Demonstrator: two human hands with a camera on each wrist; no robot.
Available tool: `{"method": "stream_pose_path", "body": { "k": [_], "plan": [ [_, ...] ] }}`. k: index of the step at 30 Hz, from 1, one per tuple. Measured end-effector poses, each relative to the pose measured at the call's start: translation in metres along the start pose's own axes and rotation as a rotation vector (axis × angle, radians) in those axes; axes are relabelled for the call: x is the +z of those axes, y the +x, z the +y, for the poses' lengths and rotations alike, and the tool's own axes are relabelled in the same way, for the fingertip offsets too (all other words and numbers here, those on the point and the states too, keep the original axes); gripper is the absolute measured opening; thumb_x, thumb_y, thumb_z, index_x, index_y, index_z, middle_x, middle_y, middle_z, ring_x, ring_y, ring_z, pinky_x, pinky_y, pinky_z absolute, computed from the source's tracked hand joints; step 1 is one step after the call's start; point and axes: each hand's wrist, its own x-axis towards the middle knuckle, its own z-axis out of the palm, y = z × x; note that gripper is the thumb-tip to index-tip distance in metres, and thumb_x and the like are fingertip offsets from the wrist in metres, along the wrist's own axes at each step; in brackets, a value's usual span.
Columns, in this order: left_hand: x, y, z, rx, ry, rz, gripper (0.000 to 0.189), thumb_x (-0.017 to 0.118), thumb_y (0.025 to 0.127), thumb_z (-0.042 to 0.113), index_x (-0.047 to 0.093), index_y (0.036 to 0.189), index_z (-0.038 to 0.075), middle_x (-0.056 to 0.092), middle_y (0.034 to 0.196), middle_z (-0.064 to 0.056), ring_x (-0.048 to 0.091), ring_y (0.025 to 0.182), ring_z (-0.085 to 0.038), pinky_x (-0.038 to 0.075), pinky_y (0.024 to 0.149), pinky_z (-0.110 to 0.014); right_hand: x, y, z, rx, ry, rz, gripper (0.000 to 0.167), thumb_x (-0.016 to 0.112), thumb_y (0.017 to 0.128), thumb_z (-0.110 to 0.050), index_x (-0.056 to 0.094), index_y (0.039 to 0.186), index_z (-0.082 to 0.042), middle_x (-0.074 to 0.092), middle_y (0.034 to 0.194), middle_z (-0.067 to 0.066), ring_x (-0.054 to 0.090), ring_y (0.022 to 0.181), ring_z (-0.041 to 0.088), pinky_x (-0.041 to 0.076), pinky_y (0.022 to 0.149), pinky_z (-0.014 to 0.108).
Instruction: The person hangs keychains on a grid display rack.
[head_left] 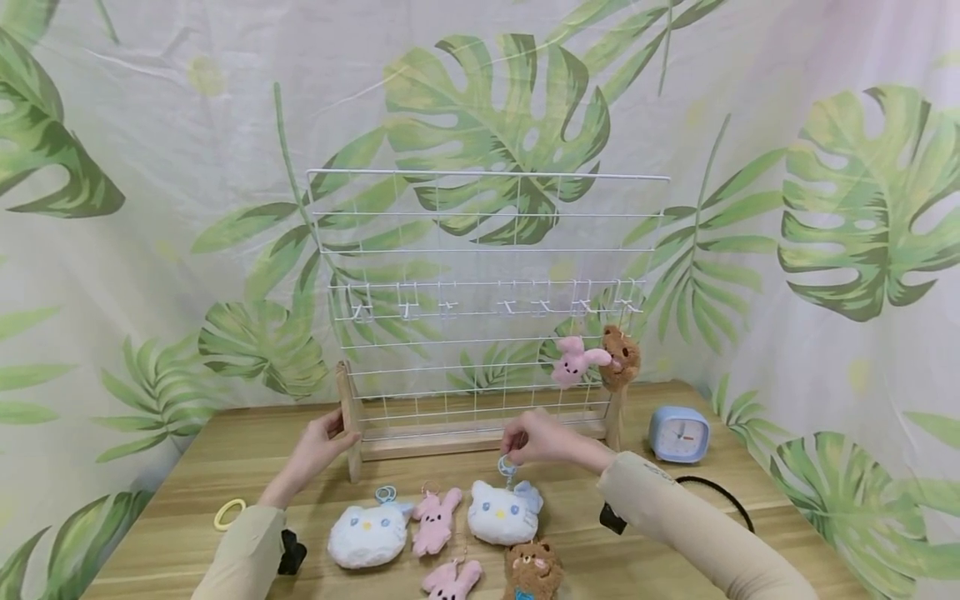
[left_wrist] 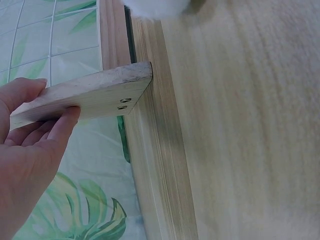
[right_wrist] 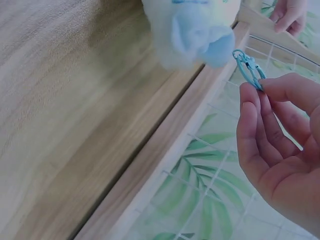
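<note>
Right hand [head_left: 547, 437] pinches the blue ring [right_wrist: 248, 70] of a white plush [head_left: 504, 515] directly beneath it, left hand [head_left: 318, 450] grips the wooden upright [left_wrist: 105, 91] — two plushes [head_left: 620, 360] hang above-right of the right hand, four others [head_left: 367, 537] lie unhung below.

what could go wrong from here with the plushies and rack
The right hand pinches just the blue ring, so its white plush might slip free. The rack could wobble if the left hand lets go of its wooden post. The hanging bear and bunny, close together, could tangle.
</note>
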Motion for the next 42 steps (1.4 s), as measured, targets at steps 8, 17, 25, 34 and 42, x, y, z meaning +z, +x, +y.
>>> {"method": "stream_pose_path", "body": {
  "k": [8, 17, 25, 34, 42],
  "plan": [
    [0.0, -0.001, 0.001, -0.011, 0.001, -0.013, 0.064, 0.056, 0.1, 0.009, 0.024, 0.148, -0.018, 0.039, 0.146, -0.04, 0.043, 0.136, -0.05, 0.047, 0.108, -0.051, -0.019, -0.017, -0.016, -0.005, -0.036, 0.088, 0.011, 0.067, 0.084, -0.001, 0.075, 0.086, -0.008, 0.074, 0.076, 0.001, 0.055, 0.063, -0.007, 0.05, 0.06, 0.012],
    [-0.002, 0.001, -0.001, 0.0, 0.005, -0.014, 0.064, 0.057, 0.1, 0.01, 0.024, 0.148, -0.018, 0.041, 0.145, -0.039, 0.044, 0.135, -0.05, 0.049, 0.106, -0.05, -0.055, -0.023, -0.028, -0.071, -0.104, 0.22, 0.005, 0.069, 0.087, -0.003, 0.074, 0.088, -0.004, 0.072, 0.077, 0.004, 0.057, 0.066, -0.002, 0.051, 0.06, 0.014],
    [-0.001, -0.001, 0.0, 0.014, 0.02, -0.01, 0.065, 0.059, 0.099, 0.012, 0.028, 0.147, -0.018, 0.045, 0.142, -0.039, 0.048, 0.132, -0.05, 0.053, 0.103, -0.048, -0.098, -0.023, -0.044, -0.014, -0.144, 0.321, 0.007, 0.07, 0.088, -0.004, 0.075, 0.092, -0.007, 0.074, 0.084, 0.005, 0.064, 0.074, 0.006, 0.056, 0.066, 0.016],
    [-0.001, -0.001, 0.002, 0.012, 0.028, -0.01, 0.064, 0.058, 0.1, 0.012, 0.027, 0.147, -0.018, 0.044, 0.144, -0.039, 0.047, 0.133, -0.05, 0.051, 0.105, -0.05, -0.133, -0.021, -0.061, -0.039, -0.193, 0.443, 0.007, 0.07, 0.088, -0.003, 0.075, 0.093, -0.004, 0.075, 0.085, 0.008, 0.068, 0.075, 0.013, 0.059, 0.069, 0.021],
    [-0.001, -0.001, 0.001, 0.02, 0.025, -0.003, 0.063, 0.057, 0.1, 0.012, 0.028, 0.147, -0.018, 0.045, 0.143, -0.038, 0.047, 0.133, -0.05, 0.048, 0.107, -0.051, -0.153, -0.023, -0.071, -0.047, -0.18, 0.513, 0.009, 0.068, 0.089, -0.001, 0.075, 0.095, -0.002, 0.076, 0.089, 0.011, 0.07, 0.078, 0.018, 0.061, 0.07, 0.023]
  ]
}}
